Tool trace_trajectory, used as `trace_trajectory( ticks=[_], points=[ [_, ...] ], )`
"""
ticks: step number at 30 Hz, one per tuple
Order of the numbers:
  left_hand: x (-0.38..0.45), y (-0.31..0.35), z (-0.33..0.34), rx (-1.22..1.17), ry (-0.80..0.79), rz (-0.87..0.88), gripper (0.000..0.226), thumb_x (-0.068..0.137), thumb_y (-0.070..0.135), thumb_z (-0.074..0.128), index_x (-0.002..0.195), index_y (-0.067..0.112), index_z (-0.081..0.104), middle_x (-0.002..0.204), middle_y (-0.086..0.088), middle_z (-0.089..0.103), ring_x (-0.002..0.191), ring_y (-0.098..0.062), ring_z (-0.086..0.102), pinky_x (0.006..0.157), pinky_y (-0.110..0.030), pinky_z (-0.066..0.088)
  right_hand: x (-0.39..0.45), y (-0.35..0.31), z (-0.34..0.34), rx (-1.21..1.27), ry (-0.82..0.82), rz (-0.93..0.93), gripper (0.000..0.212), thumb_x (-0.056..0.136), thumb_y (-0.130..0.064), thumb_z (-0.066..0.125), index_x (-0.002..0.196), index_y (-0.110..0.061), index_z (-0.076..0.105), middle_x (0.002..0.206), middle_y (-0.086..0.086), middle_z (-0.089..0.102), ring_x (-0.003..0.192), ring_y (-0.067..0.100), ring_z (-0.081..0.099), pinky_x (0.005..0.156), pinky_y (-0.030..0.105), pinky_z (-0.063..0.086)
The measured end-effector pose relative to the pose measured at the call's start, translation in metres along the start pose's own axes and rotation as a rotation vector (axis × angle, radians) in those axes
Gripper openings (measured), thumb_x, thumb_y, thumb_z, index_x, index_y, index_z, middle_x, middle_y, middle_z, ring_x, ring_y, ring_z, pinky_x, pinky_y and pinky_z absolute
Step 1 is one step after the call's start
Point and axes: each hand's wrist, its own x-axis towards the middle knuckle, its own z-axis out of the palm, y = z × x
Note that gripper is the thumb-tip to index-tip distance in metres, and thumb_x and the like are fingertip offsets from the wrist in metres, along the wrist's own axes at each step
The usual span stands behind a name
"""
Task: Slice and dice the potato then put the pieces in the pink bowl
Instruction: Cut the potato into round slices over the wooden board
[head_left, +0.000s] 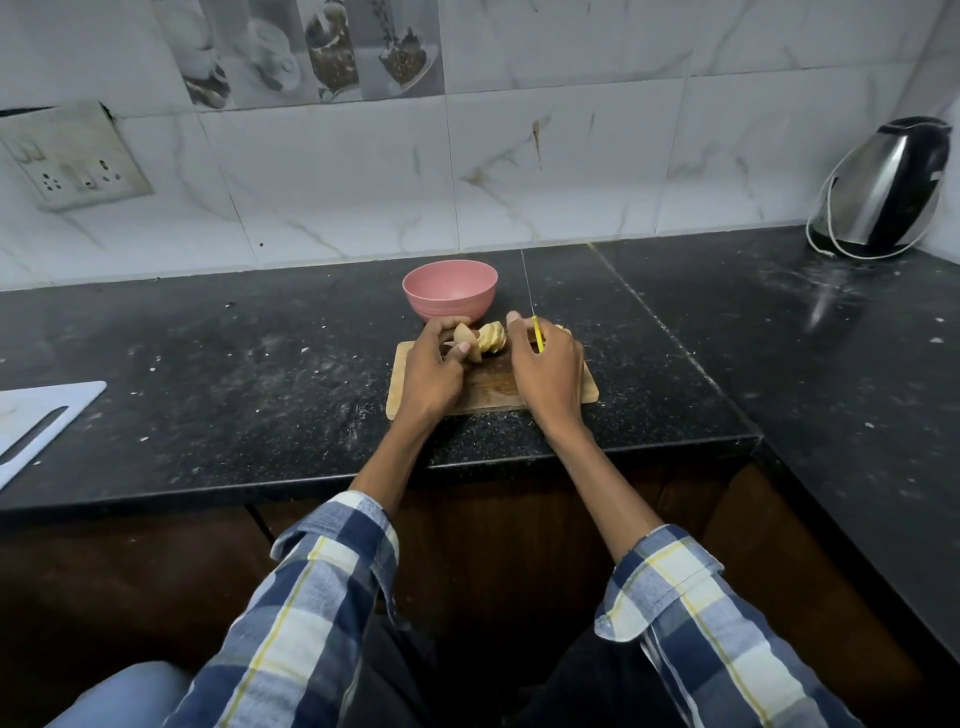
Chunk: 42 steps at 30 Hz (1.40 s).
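Observation:
A small wooden cutting board (483, 389) lies on the black counter. On its far part sits the potato (467, 340), with a fan of pale yellow slices (492, 339) leaning to its right. My left hand (434, 371) grips the uncut brown end of the potato. My right hand (545, 369) holds a knife by its yellow handle (537, 332), the thin blade (527, 283) pointing up and away, just right of the slices. The pink bowl (450, 288) stands empty directly behind the board.
A steel electric kettle (883, 192) with its cord stands at the back right corner. A white cutting board (36, 421) lies at the left edge. A wall socket plate (72, 156) is on the tiled wall at left. The counter's front edge (363, 478) runs beneath my forearms.

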Motion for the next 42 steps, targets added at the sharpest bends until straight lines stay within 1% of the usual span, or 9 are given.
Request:
trace_trajectory(
  ticks=[4,7,12,16,19,20,24,29,42],
  points=[
    [-0.008,0.000,-0.009,0.074,0.028,0.004,0.017,0.107,0.022,0.049,0.119,0.018,0.061,0.113,0.004,0.071,0.108,-0.012,0.065,0.100,-0.040,0.052,-0.003,-0.007,-0.004,0.018,-0.013,0.038,0.058,0.105,-0.057,0.039,0.074,-0.015,0.066,0.069,-0.005,0.064,0.070,0.011,0.060,0.066,0.036,0.044],
    [-0.011,0.003,-0.020,0.290,-0.064,0.158,0.024,0.106,0.021,0.049,0.119,0.016,0.068,0.114,0.003,0.070,0.106,-0.013,0.062,0.096,-0.037,0.048,-0.004,-0.009,-0.003,-0.002,-0.075,0.090,0.064,0.103,-0.059,0.027,0.078,-0.019,0.071,0.074,-0.003,0.067,0.081,0.016,0.064,0.077,0.040,0.048],
    [-0.014,-0.006,-0.021,0.559,-0.275,0.330,0.043,0.094,0.026,0.044,0.128,0.023,0.071,0.117,0.003,0.058,0.117,-0.022,0.051,0.106,-0.043,0.039,-0.012,-0.009,-0.010,-0.181,-0.218,-0.040,0.045,0.104,-0.048,0.040,0.080,-0.021,0.067,0.073,-0.004,0.066,0.074,0.021,0.062,0.066,0.042,0.046],
    [-0.020,-0.007,-0.022,0.504,-0.232,0.329,0.036,0.094,0.024,0.052,0.124,0.023,0.072,0.110,0.002,0.057,0.111,-0.019,0.053,0.104,-0.048,0.043,-0.024,-0.009,-0.020,-0.273,-0.249,-0.166,0.021,0.103,-0.041,0.049,0.101,-0.021,0.055,0.076,-0.001,0.064,0.067,0.021,0.059,0.054,0.042,0.037],
    [-0.028,0.002,-0.025,0.437,-0.163,0.387,0.026,0.092,0.016,0.068,0.117,0.015,0.076,0.103,0.006,0.065,0.094,0.004,0.054,0.090,-0.019,0.049,-0.034,-0.008,-0.027,-0.364,-0.271,-0.271,0.021,0.103,-0.030,0.048,0.118,-0.015,0.049,0.087,0.005,0.066,0.074,0.026,0.060,0.058,0.042,0.039],
    [-0.029,0.003,-0.026,0.452,-0.136,0.382,0.023,0.090,0.017,0.072,0.112,0.014,0.076,0.104,0.004,0.068,0.091,0.003,0.055,0.086,-0.016,0.049,-0.036,-0.009,-0.030,-0.386,-0.279,-0.287,0.025,0.102,-0.029,0.049,0.121,-0.013,0.048,0.092,0.006,0.067,0.077,0.027,0.061,0.060,0.043,0.044],
    [-0.025,-0.005,-0.028,0.478,-0.111,0.300,0.020,0.086,0.024,0.076,0.105,0.018,0.078,0.106,0.000,0.071,0.093,-0.013,0.062,0.084,-0.031,0.051,-0.043,-0.012,-0.039,-0.394,-0.294,-0.231,0.018,0.099,-0.026,0.058,0.113,-0.018,0.053,0.098,0.000,0.066,0.084,0.019,0.062,0.063,0.039,0.048],
    [-0.026,-0.005,-0.029,0.441,-0.085,0.252,0.023,0.089,0.019,0.078,0.111,0.023,0.079,0.109,0.008,0.074,0.090,-0.003,0.064,0.080,-0.022,0.050,-0.051,-0.014,-0.047,-0.398,-0.237,-0.110,0.015,0.097,-0.029,0.063,0.108,-0.020,0.057,0.098,-0.002,0.062,0.084,0.018,0.058,0.064,0.035,0.038],
    [-0.024,-0.010,-0.032,0.388,-0.069,0.198,0.028,0.085,0.023,0.084,0.112,0.024,0.080,0.108,0.010,0.076,0.092,-0.003,0.069,0.088,-0.033,0.059,-0.060,-0.029,-0.040,-0.456,-0.249,0.023,0.024,0.095,-0.030,0.070,0.113,-0.014,0.063,0.109,0.004,0.066,0.100,0.026,0.066,0.074,0.040,0.051]
  ],
)
